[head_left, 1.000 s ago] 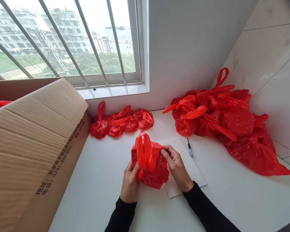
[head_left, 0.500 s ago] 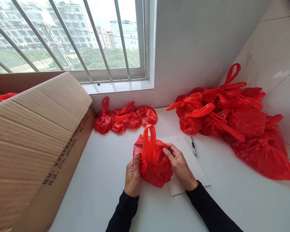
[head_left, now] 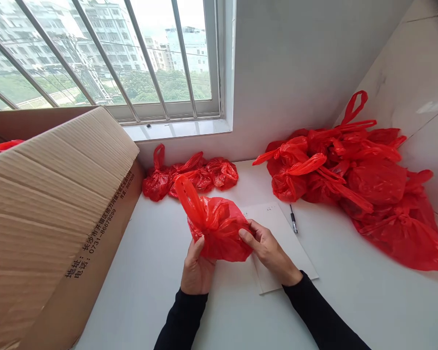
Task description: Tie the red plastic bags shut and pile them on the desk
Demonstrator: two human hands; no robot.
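Note:
Between my two hands is a knotted red plastic bag, its loop handles pointing up and to the left. My left hand grips the lower left side, thumb on the front and fingers hidden behind or under it. On the right side my right hand pinches the bag between thumb and fingers. What the bag contains cannot be made out. Beneath and to the right lies a sheet or pad of white paper with small handwriting near its top. A black-and-clear pen rests by the paper's right edge.
A large open cardboard box takes up the left side, with something red inside. Several small tied red bags line the wall at the back. A big heap of red bags fills the right corner. A barred window is behind.
The bag has turned in my hands, its handles swinging from upright to the upper left, and it has risen slightly. My left hand has rolled further beneath it; my right hand keeps its pinch.

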